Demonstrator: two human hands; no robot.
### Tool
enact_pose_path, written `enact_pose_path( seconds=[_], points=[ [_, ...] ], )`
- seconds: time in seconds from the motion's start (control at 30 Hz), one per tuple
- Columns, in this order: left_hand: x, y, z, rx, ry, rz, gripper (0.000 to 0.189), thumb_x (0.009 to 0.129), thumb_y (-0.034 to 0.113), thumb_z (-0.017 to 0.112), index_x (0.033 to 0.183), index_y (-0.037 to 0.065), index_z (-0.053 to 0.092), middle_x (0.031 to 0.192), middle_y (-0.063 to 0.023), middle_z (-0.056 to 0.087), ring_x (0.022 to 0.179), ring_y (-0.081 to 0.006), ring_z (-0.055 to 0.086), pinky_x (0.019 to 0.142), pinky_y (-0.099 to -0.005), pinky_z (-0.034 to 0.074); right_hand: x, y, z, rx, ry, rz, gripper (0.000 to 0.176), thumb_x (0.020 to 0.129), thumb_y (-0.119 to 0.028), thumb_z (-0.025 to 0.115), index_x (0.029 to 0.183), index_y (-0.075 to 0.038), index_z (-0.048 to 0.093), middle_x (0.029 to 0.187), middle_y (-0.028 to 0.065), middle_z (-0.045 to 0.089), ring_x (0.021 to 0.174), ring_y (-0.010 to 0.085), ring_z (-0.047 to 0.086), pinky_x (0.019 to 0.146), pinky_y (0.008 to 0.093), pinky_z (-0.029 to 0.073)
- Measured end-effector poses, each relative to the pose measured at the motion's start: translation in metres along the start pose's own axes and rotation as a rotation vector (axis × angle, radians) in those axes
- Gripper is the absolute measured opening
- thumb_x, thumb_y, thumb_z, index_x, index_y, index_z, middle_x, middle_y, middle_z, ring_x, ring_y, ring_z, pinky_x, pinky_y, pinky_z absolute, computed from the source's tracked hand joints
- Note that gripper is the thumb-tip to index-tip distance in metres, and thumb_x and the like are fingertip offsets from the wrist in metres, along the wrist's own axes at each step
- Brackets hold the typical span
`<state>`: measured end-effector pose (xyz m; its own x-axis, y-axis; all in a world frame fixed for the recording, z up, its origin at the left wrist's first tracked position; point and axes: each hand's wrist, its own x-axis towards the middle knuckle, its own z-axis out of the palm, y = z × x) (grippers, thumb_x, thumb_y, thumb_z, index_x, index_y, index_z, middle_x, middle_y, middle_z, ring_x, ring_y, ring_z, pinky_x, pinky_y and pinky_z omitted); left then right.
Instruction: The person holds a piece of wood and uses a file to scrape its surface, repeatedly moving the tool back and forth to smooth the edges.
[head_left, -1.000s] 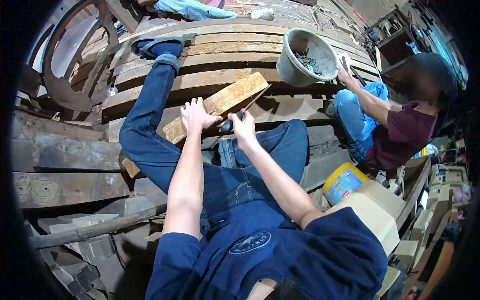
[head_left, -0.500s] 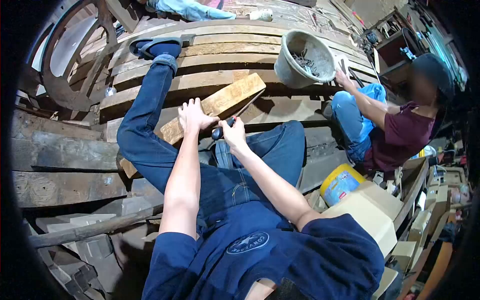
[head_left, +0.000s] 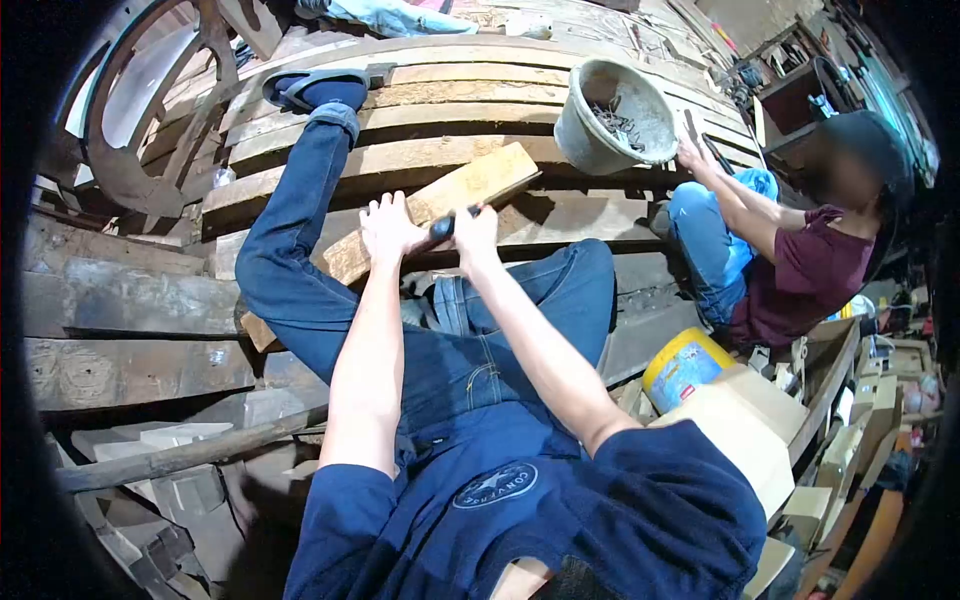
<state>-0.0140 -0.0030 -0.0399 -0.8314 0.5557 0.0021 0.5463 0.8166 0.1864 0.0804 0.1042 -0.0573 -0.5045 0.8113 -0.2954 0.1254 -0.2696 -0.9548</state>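
Observation:
A pale wooden beam lies slanted across the slats and my left leg. My left hand rests on its near side, fingers spread over the wood, with the thumb side close to a dark handle. My right hand is closed around that dark-handled tool, at the beam's near edge. The rest of the tool is mostly hidden by my hand and the beam, so I cannot make out its kind.
A grey bucket of metal pieces stands beyond the beam. At right a co-worker crouches, hands near the bucket. A yellow bucket and a cardboard box are beside me. A curved frame stands at far left.
My right hand has moved forward and up towards the beam with the dark-handled tool. My left hand stays on the wood. The co-worker's hand has shifted slightly beside the grey bucket.

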Motion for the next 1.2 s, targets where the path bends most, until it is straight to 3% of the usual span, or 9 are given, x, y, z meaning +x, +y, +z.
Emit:
enact_pose_path(
  seconds=[0.13,0.23,0.33,0.47,0.6,0.67,0.73,0.9,1.2],
  points=[
    [0.005,0.001,-0.003,0.031,-0.060,-0.017,0.088,0.063,0.061,0.082,0.128,0.007,0.058,0.129,-0.0131,0.061,0.123,-0.0344,0.056,0.107,-0.0491,0.042,0.007,-0.026,0.006,-0.098,0.103,-0.003,0.042,0.091,-0.022,0.071,0.115,0.008,0.054,0.108,0.0212,0.066,0.098,0.0282,0.066,0.086,0.0386,0.052],
    [-0.004,0.008,-0.019,-0.002,-0.052,-0.018,0.101,0.057,0.068,0.082,0.133,0.006,0.056,0.132,-0.0142,0.061,0.125,-0.0345,0.055,0.108,-0.0485,0.041,-0.018,0.013,-0.008,-0.046,0.044,-0.176,0.024,0.090,-0.010,0.063,0.103,0.003,0.049,0.080,0.0125,0.061,0.058,0.0232,0.065,0.049,0.0370,0.057],
    [-0.006,0.010,-0.024,0.004,-0.082,-0.031,0.105,0.057,0.069,0.083,0.136,0.006,0.055,0.133,-0.0150,0.061,0.127,-0.0347,0.054,0.109,-0.0485,0.040,-0.046,-0.014,-0.021,-0.013,0.017,0.064,0.046,0.086,-0.021,0.075,0.116,0.006,0.054,0.100,0.0199,0.066,0.090,0.0290,0.067,0.082,0.0405,0.054],
    [-0.005,0.015,-0.035,-0.010,-0.213,-0.073,0.108,0.062,0.065,0.083,0.146,0.008,0.047,0.147,-0.0144,0.051,0.138,-0.0326,0.045,0.116,-0.0466,0.034,0.009,-0.012,-0.001,-0.134,0.214,-0.140,0.047,0.089,-0.025,0.073,0.113,0.009,0.053,0.105,0.0242,0.068,0.095,0.0361,0.069,0.083,0.0435,0.053],
    [-0.007,0.014,-0.027,0.027,-0.127,-0.059,0.108,0.061,0.066,0.083,0.145,0.008,0.049,0.146,-0.0144,0.053,0.138,-0.0333,0.045,0.115,-0.0467,0.035,-0.002,-0.007,-0.019,-0.016,0.031,0.010,0.048,0.089,-0.027,0.072,0.119,0.007,0.054,0.106,0.0240,0.068,0.098,0.0356,0.068,0.089,0.0429,0.052],
    [-0.008,0.016,-0.038,0.006,-0.176,-0.058,0.107,0.060,0.067,0.084,0.142,0.008,0.051,0.143,-0.0148,0.055,0.136,-0.0330,0.047,0.115,-0.0469,0.035,-0.030,0.009,-0.033,-0.346,0.133,-0.183,0.043,0.087,-0.025,0.071,0.113,0.004,0.053,0.102,0.0222,0.067,0.088,0.0315,0.069,0.078,0.0409,0.055],
    [-0.008,0.016,-0.039,0.006,-0.184,-0.056,0.107,0.059,0.068,0.084,0.142,0.008,0.052,0.143,-0.0151,0.055,0.135,-0.0329,0.048,0.115,-0.0470,0.035,-0.037,-0.004,-0.044,-0.211,0.002,0.019,0.041,0.086,-0.024,0.070,0.111,0.003,0.052,0.101,0.0226,0.067,0.082,0.0312,0.069,0.072,0.0414,0.056],
    [-0.010,0.016,-0.034,0.016,-0.121,-0.049,0.104,0.061,0.066,0.084,0.141,0.007,0.052,0.142,-0.0147,0.056,0.134,-0.0318,0.049,0.114,-0.0464,0.036,0.006,-0.033,-0.024,0.005,0.076,-0.064,0.019,0.093,-0.014,0.061,0.099,-0.001,0.048,0.073,0.0125,0.062,0.049,0.0217,0.060,0.036,0.0349,0.045],
    [-0.008,0.017,-0.038,-0.006,-0.139,-0.054,0.104,0.056,0.067,0.086,0.135,0.006,0.056,0.137,-0.0142,0.059,0.131,-0.0320,0.052,0.113,-0.0475,0.037,0.033,0.042,-0.024,-0.192,0.134,-0.291,0.028,0.095,-0.018,0.063,0.108,0.003,0.050,0.082,0.0128,0.062,0.054,0.0208,0.063,0.043,0.0343,0.050]
  ],
)
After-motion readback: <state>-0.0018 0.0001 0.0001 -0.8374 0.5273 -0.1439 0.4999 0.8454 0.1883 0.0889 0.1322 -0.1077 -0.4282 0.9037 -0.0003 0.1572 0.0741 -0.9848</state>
